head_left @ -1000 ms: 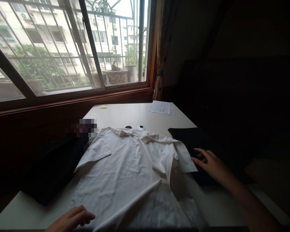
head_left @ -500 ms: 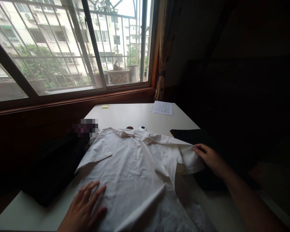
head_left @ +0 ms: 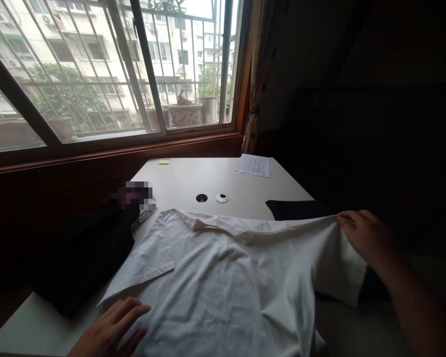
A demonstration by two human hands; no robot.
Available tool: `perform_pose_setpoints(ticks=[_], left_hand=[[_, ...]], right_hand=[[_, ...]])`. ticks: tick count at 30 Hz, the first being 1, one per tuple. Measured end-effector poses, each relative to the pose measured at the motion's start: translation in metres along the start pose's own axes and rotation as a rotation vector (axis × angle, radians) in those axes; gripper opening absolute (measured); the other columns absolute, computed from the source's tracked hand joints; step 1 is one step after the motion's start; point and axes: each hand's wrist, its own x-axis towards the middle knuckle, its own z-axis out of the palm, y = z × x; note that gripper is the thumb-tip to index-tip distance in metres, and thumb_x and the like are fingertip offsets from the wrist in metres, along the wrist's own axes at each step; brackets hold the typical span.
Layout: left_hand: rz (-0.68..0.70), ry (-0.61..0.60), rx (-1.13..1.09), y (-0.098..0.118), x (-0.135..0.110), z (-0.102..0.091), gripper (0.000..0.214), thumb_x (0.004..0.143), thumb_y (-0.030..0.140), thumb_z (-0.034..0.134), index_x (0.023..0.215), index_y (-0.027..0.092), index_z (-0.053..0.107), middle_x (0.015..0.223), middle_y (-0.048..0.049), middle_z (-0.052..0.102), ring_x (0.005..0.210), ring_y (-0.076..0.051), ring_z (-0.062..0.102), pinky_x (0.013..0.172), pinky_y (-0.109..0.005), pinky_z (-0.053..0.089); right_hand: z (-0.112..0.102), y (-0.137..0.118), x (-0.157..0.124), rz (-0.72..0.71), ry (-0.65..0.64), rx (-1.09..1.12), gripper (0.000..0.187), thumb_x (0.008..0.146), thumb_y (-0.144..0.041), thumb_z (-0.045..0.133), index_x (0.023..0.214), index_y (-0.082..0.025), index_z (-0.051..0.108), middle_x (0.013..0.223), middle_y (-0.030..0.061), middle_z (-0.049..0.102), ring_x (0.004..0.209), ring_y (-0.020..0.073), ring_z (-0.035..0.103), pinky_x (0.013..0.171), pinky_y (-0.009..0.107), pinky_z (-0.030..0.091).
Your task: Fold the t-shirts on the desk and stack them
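Note:
A white T-shirt (head_left: 223,282) lies spread over the near part of the white table, its collar toward the window and a few creases running across the body. My right hand (head_left: 367,238) pinches the shirt at the top of its right-hand sleeve and pulls it up and outward; that sleeve hangs down below my fingers. My left hand (head_left: 115,327) is low at the left, fingers stretched out beside the shirt's left edge, under the flat left sleeve. Whether its fingertips press on the cloth I cannot tell.
Dark clothes (head_left: 85,258) are heaped at the table's left edge. A folded black garment (head_left: 293,209) lies at right, partly under the shirt. Farther back on the table (head_left: 193,173) are papers (head_left: 254,165), a yellow note (head_left: 164,161), a round hole (head_left: 201,198) and a white ring-shaped cover (head_left: 222,198).
My right hand has moved right with the sleeve, stretching the shirt's right side out. The collar has come nearer, uncovering the round hole. My left hand has slid left and down.

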Motion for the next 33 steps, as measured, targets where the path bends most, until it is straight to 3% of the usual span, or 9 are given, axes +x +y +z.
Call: perform_pose_setpoints(ticks=[5,9,13,16,19,23,26,30,33], left_hand=[[-0.009,0.101,0.177,-0.017,0.038,0.003,0.033,0.097,0.036,0.061,0.130,0.033,0.065,0.132,-0.0045,0.066,0.116,-0.022,0.066,0.097,-0.032,0.057],[0.065,0.058,0.242,-0.022,0.082,0.016,0.035,0.097,0.036,0.062,0.131,0.029,0.065,0.140,-0.0074,0.061,0.129,-0.028,0.055,0.107,-0.042,0.049],[0.089,-0.012,0.301,-0.031,0.115,0.030,0.031,0.098,0.040,0.062,0.121,0.021,0.071,0.133,-0.0127,0.065,0.126,-0.031,0.056,0.105,-0.046,0.048],[0.030,-0.046,0.327,-0.041,0.121,0.030,0.032,0.099,0.039,0.059,0.120,0.018,0.071,0.128,-0.0155,0.068,0.118,-0.030,0.060,0.099,-0.044,0.051],[-0.041,-0.094,0.309,-0.049,0.111,0.021,0.032,0.099,0.040,0.057,0.118,0.021,0.073,0.128,-0.0149,0.068,0.115,-0.030,0.061,0.093,-0.043,0.053],[-0.140,-0.276,0.208,-0.058,0.087,0.001,0.028,0.099,0.044,0.053,0.101,0.026,0.075,0.118,-0.0080,0.069,0.101,-0.025,0.065,0.085,-0.037,0.055],[-0.171,-0.351,0.157,-0.065,0.081,-0.011,0.028,0.100,0.044,0.051,0.103,0.029,0.075,0.112,-0.0046,0.070,0.094,-0.022,0.068,0.079,-0.032,0.055],[-0.121,-0.188,0.247,-0.068,0.105,-0.011,0.031,0.098,0.039,0.057,0.125,0.029,0.069,0.124,-0.0069,0.067,0.107,-0.026,0.065,0.088,-0.036,0.054],[-0.036,-0.079,0.280,-0.069,0.138,0.002,0.042,0.095,0.031,0.062,0.136,0.028,0.061,0.134,-0.0089,0.062,0.121,-0.029,0.058,0.099,-0.041,0.051]], right_hand=[[0.028,-0.041,-0.018,-0.233,-0.058,-0.195,0.031,0.090,-0.031,0.051,0.111,-0.021,0.072,0.109,0.0174,0.062,0.101,0.0365,0.055,0.087,0.051,0.046],[0.051,-0.096,-0.037,-0.557,-0.308,0.092,0.034,0.086,-0.027,0.063,0.120,-0.031,0.069,0.121,0.0090,0.063,0.114,0.0324,0.056,0.099,0.048,0.048],[0.071,-0.138,-0.047,-0.701,-0.429,0.150,0.042,0.087,-0.020,0.065,0.127,-0.033,0.065,0.128,0.0069,0.062,0.116,0.0293,0.058,0.095,0.044,0.052],[0.082,-0.153,-0.045,-0.774,-0.421,0.070,0.047,0.086,-0.010,0.060,0.129,-0.030,0.063,0.123,0.0073,0.065,0.109,0.0270,0.060,0.094,0.042,0.052],[0.089,-0.160,-0.039,-0.836,-0.369,-0.003,0.053,0.083,-0.005,0.059,0.132,-0.026,0.062,0.119,0.0082,0.067,0.107,0.0264,0.060,0.094,0.041,0.051],[0.099,-0.172,-0.035,-0.944,-0.330,-0.032,0.047,0.086,-0.008,0.062,0.131,-0.022,0.062,0.115,0.0094,0.067,0.103,0.0252,0.060,0.089,0.039,0.051],[0.105,-0.184,-0.037,-1.042,-0.299,-0.015,0.040,0.093,-0.014,0.060,0.132,-0.021,0.060,0.119,0.0109,0.067,0.102,0.0249,0.061,0.087,0.039,0.051],[0.111,-0.195,-0.039,-1.149,-0.284,0.053,0.036,0.094,-0.014,0.057,0.129,-0.020,0.061,0.119,0.0113,0.067,0.101,0.0255,0.061,0.085,0.040,0.052],[0.116,-0.197,-0.034,-1.068,-0.288,0.184,0.031,0.093,-0.011,0.057,0.122,-0.019,0.064,0.113,0.0105,0.068,0.099,0.0243,0.062,0.083,0.038,0.053]])
